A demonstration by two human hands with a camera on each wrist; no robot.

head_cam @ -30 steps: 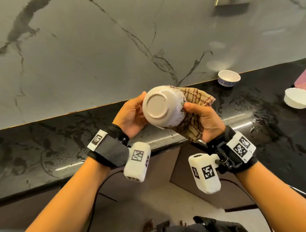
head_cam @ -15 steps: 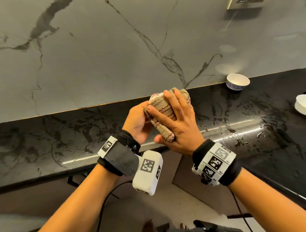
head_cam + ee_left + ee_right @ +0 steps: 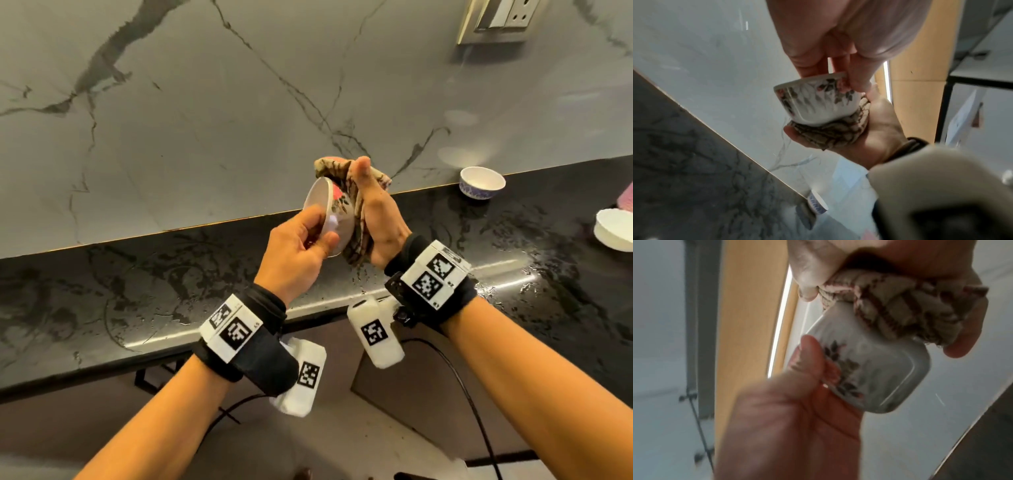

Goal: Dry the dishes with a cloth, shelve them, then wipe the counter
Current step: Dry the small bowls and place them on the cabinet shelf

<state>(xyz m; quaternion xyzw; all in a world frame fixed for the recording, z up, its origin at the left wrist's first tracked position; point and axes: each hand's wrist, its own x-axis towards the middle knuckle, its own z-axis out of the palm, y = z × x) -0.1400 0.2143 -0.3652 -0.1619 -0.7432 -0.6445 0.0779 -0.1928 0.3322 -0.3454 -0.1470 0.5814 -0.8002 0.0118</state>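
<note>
From the head view, the left hand [image 3: 294,250] pinches the rim of a small flower-painted bowl [image 3: 330,219], thumb on the outside wall and fingers inside the mouth. The bowl is tipped on its side above the black counter [image 3: 137,274], its opening facing nine o'clock. The right hand [image 3: 376,219], at three o'clock of the bowl, curls round a checked cloth [image 3: 356,236] and presses it against the bowl's base. At two o'clock, a blue-patterned cup [image 3: 482,183] stands by the marble wall [image 3: 205,120]; a white dish [image 3: 615,229] lies at three o'clock near the frame edge.

In the left wrist view, the left hand's fingers [image 3: 857,76] clamp the bowl's [image 3: 818,102] rim from twelve o'clock, while the right hand [image 3: 875,134] cups the cloth [image 3: 830,131] under the foot at six o'clock.

In the right wrist view, the cloth [image 3: 900,311] is bunched in the right hand's fingers [image 3: 809,272] over the bowl [image 3: 875,369]; the left hand [image 3: 797,410] grips from seven o'clock.
</note>
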